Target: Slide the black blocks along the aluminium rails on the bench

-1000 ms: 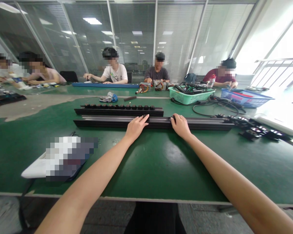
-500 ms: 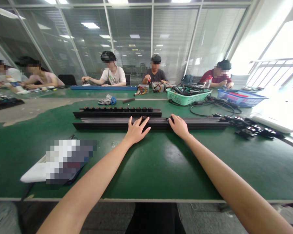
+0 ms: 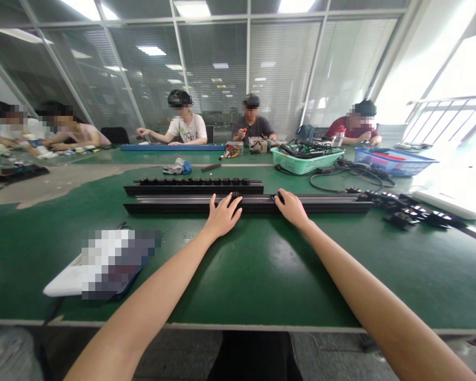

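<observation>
A long black rail (image 3: 174, 208) with a grey metallic strip on top lies across the table in front of me. My left hand (image 3: 221, 217) rests over its middle, fingers spread, the fingertips beside a small black part (image 3: 235, 196) on the strip. Farther right, my right hand (image 3: 292, 208) has its fingers closed around another small black piece (image 3: 278, 197) at the rail, mostly covered by the fingers. Just behind lies a shorter black rail (image 3: 194, 190) carrying a row of small black parts (image 3: 178, 181).
Several loose black parts (image 3: 404, 209) lie at the right end of the long rail. A green basket (image 3: 307, 163) of cables and a blue basket (image 3: 396, 165) stand behind. Gloves (image 3: 177, 166) lie farther back. A partly blurred white item (image 3: 65, 280) is at left. Several people sit across the table.
The view has shifted slightly, so the scene sits lower. My left hand's fingers have drawn a little closer together beside the black part. My right hand stays at nearly the same place on the rail.
</observation>
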The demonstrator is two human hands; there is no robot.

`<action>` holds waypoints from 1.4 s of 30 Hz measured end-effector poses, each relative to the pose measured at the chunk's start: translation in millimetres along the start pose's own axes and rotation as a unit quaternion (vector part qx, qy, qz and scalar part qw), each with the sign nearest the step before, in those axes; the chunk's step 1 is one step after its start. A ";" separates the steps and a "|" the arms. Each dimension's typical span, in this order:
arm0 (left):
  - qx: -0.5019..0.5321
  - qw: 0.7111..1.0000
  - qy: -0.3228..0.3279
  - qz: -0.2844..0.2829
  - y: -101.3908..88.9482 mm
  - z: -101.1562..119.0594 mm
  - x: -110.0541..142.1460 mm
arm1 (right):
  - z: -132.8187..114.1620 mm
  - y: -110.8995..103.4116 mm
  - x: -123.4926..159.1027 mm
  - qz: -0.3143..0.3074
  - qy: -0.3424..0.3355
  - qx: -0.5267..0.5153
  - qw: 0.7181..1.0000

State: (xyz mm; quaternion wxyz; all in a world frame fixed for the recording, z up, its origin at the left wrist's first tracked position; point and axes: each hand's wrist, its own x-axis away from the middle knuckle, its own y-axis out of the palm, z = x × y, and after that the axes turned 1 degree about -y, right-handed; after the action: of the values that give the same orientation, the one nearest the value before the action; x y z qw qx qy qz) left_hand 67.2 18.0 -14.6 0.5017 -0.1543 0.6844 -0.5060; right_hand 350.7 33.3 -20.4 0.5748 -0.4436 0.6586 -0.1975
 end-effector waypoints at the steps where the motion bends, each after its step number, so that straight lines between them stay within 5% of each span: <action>1: -0.001 1.000 0.000 -0.001 -0.2 -0.1 -0.1 | -0.2 1.2 0.7 0.007 -0.004 0.004 1.000; 10: 0.002 1.000 0.006 -0.019 -5.9 -0.1 -1.2 | 2.6 4.9 10.6 0.040 0.002 0.020 0.999; 21: -0.002 1.000 0.013 -0.005 0.7 -6.3 -3.4 | -15.0 -26.5 12.8 -0.049 0.087 0.070 0.993; 42: -0.001 1.000 0.026 0.003 3.5 -8.8 -4.3 | -14.5 -33.3 9.9 -0.077 0.089 0.050 0.992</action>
State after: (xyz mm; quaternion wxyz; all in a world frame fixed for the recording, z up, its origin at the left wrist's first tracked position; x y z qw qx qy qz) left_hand 62.7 27.4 -15.4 0.4858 -0.1393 0.6979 -0.5075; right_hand 349.5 4.1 3.3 0.5186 -0.4439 0.6605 -0.3127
